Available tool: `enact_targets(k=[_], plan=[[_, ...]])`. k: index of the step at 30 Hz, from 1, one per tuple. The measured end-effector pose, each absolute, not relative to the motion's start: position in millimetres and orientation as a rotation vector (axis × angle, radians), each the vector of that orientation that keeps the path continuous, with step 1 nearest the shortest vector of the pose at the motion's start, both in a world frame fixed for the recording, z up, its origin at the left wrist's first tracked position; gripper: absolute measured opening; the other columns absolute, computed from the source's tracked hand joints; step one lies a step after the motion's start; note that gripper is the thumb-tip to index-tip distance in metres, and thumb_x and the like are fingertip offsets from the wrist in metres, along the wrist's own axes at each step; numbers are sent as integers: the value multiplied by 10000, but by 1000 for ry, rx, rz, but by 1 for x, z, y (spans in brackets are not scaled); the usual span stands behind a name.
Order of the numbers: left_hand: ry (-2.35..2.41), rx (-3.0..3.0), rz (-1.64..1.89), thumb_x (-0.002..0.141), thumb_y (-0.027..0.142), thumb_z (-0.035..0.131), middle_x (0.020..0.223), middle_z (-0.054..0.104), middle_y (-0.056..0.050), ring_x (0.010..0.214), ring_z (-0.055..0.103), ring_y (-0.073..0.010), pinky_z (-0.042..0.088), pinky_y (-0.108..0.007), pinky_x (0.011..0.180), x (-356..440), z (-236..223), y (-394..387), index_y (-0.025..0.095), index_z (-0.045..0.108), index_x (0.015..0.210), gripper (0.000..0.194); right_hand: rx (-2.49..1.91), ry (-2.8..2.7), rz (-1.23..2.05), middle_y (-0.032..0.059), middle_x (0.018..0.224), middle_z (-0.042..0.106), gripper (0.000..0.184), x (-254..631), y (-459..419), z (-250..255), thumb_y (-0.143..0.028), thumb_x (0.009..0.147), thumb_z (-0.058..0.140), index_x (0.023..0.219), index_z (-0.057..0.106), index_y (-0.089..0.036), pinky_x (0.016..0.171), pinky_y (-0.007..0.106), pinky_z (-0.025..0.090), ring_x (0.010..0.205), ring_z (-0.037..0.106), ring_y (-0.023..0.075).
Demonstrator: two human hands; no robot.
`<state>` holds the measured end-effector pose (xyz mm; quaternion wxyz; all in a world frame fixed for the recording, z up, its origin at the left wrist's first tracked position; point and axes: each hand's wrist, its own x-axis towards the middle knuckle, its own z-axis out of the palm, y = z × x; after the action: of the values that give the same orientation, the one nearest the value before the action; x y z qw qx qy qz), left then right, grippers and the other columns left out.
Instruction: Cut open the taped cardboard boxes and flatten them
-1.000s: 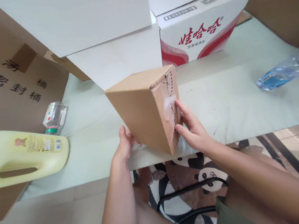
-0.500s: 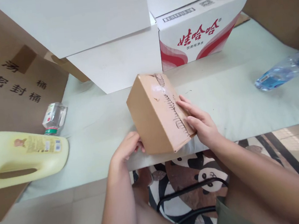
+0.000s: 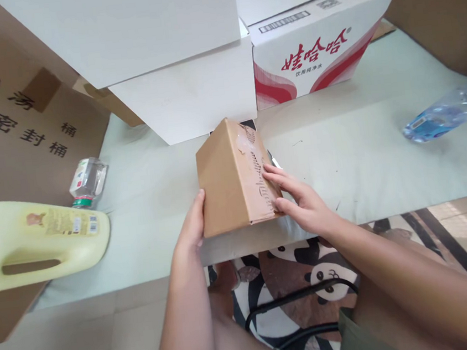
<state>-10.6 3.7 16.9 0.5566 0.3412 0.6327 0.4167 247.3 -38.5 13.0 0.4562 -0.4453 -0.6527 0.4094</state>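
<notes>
A small brown cardboard box (image 3: 223, 181) is tilted between my two hands, near the front edge of the cloth-covered table (image 3: 342, 174). Torn, clear-taped perforations run along its right-hand face. My left hand (image 3: 192, 221) grips the left side, thumb on the edge and the other fingers hidden behind it. My right hand (image 3: 303, 204) holds the taped face from the right, its thumb and fingertips pressed on it. Just past those fingertips, a thin white and dark item (image 3: 274, 160) peeks out, too covered to name. A dark-edged flat thing (image 3: 249, 124) shows behind the box's top.
White cartons (image 3: 192, 98) and a red-printed water carton (image 3: 309, 61) stand at the back. To the left are a pale yellow jug (image 3: 73, 236), a clear bottle (image 3: 90, 181) and a large brown carton (image 3: 21, 102). A blue-labelled plastic bottle (image 3: 432, 120) lies at right.
The cardboard box has been turned, showing more of its plain left face. My left hand has shifted up its left side. The white and dark item and the dark-edged thing have come into view.
</notes>
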Motion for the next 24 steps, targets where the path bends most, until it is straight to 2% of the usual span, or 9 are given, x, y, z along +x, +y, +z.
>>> enact_targets(k=[3,9,16,20,24], plan=[[1488,757,969,809,639,630,1044,785,-107,1035,727,-287,581,-377,864,-10,15,3,191,742,961,486,-1067,-1607,999,49,1611,440,497,248,-39,13,-444,957,593,1440,569,-332,1239,567,329,1525,356,291],[1528,899,1002,756,701,666,1042,786,-121,1061,721,-317,567,-390,903,-17,12,5,161,748,994,596,-1053,-1607,998,38,1609,444,461,247,-39,12,-414,965,588,1422,578,-351,1239,567,327,1527,353,282],[1490,824,1004,842,562,638,1117,770,-86,1082,706,-256,547,-370,959,-14,10,4,184,720,1045,437,-989,-1598,1003,75,1599,454,408,247,-41,13,-439,966,580,1355,618,-320,1222,569,347,1506,391,289],[1367,873,827,809,549,682,1007,774,-87,926,717,-233,565,-354,835,-10,16,1,182,719,1036,432,-974,-1558,977,81,1607,440,398,249,-42,16,-462,968,568,1331,622,-308,1229,578,323,1519,364,304],[1349,1033,573,801,597,657,782,727,-80,699,671,-194,523,-306,654,-9,20,-1,157,724,872,451,-993,-1524,931,77,1616,428,430,252,-41,18,-549,963,533,1298,638,-300,1246,603,269,1535,324,328]])
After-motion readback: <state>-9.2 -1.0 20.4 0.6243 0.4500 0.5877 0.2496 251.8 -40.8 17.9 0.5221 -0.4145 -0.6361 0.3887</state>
